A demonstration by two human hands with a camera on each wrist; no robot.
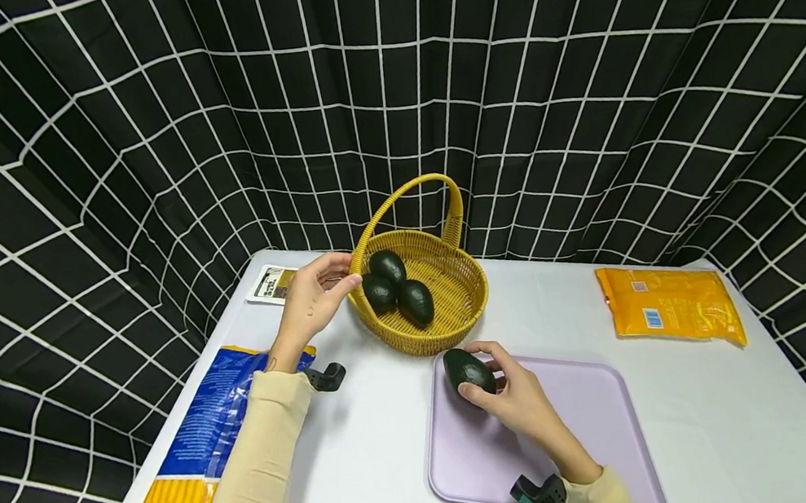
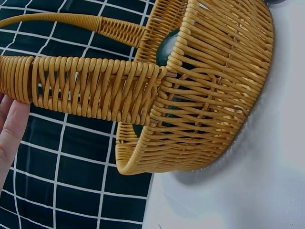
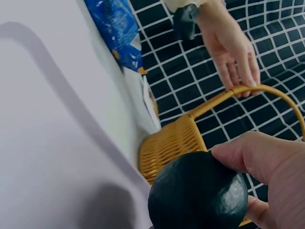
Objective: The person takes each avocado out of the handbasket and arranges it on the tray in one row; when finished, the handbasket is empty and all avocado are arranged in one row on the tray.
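A yellow wicker basket (image 1: 448,333) with a tall arched handle stands on the table, with three dark green avocados (image 1: 417,303) lying in its left half. My left hand (image 1: 314,298) pinches the left side of the basket handle (image 2: 95,88) between thumb and fingers, as the right wrist view also shows. With thumb and fingertips my right hand (image 1: 522,399) grips another avocado (image 3: 198,191), in front of the basket. That avocado is over the far left part of a pale purple tray (image 1: 463,470); a shadow (image 3: 107,207) lies below it.
A blue and yellow packet (image 1: 207,420) lies at the left, partly behind my left forearm. Beyond it is a small white packet (image 1: 270,284). An orange packet (image 1: 674,305) rests on the white table (image 1: 723,423) at the right. Black grid-patterned cloth (image 1: 543,106) hangs around the table.
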